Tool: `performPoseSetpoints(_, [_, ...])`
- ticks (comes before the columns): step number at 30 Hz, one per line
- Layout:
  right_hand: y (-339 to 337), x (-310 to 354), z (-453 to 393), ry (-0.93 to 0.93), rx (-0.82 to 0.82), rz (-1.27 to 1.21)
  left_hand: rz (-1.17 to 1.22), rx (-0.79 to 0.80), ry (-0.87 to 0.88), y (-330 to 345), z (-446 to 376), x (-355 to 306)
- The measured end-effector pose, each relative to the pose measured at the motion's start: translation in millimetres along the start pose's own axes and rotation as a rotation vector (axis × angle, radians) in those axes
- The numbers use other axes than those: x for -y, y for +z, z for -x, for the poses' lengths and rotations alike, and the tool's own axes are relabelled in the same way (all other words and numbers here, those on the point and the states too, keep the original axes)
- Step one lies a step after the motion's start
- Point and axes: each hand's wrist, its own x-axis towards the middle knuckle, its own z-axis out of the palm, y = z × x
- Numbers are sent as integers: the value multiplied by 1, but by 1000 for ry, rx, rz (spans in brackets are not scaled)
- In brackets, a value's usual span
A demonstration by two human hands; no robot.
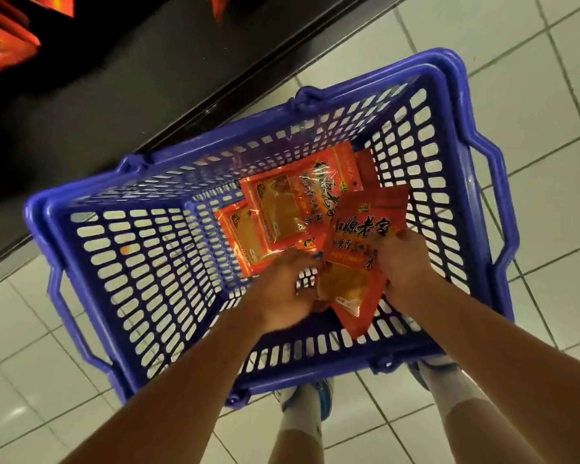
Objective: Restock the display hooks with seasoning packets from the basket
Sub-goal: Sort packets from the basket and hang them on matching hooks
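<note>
A blue plastic basket [121,249] stands on the tiled floor below me. Red seasoning packets with black lettering lie in its right half; one [282,209] lies flat on the pile. My right hand [404,262] grips the right edge of a raised red packet [355,262], tilted above the others. My left hand [282,289] reaches into the basket just left of that packet, its fingers curled at the packet's lower left corner; whether it holds anything there is unclear. The display hooks are not visible.
A dark shelf base [98,105] runs diagonally along the basket's far side. Blurred red packets [4,51] show at the top left. My feet in white socks and shoes [312,400] stand just behind the basket on white floor tiles [533,95].
</note>
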Motion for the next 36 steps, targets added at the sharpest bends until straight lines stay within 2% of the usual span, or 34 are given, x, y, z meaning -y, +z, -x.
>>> performPoseSetpoints(2, [0,-1,-7,-21,-4,23,-124,-185,-55,-18,-31,15])
performPoseSetpoints(4, [2,-2,-12,-65,7,41,-343,-287,-63,-35,-65,22])
performPoseSetpoints(7, [7,-2,-14,-98,30,32,-522,-243,-92,-43,-108,19])
performPoseSetpoints(13, [2,-7,-19,-71,55,-40,-656,-179,-307,-26,-134,8])
performPoseSetpoints(17, [-4,-8,-23,-52,46,-72,-718,-252,-299,-27,-125,14])
performPoseSetpoints(23, [-6,1,-6,-87,-18,-114,-570,-447,-198,-47,-81,9])
performPoseSetpoints(27, [-10,13,19,-182,-29,-66,-360,-528,-143,-64,-34,4])
performPoseSetpoints(30, [-15,27,41,-259,-13,-42,-269,-660,-54,-74,4,-8])
performPoseSetpoints(33, [-23,44,67,-338,2,-5,-91,-645,-139,-83,31,-32])
performPoseSetpoints(36, [-34,68,101,-408,9,13,225,-619,-192,-88,58,-67])
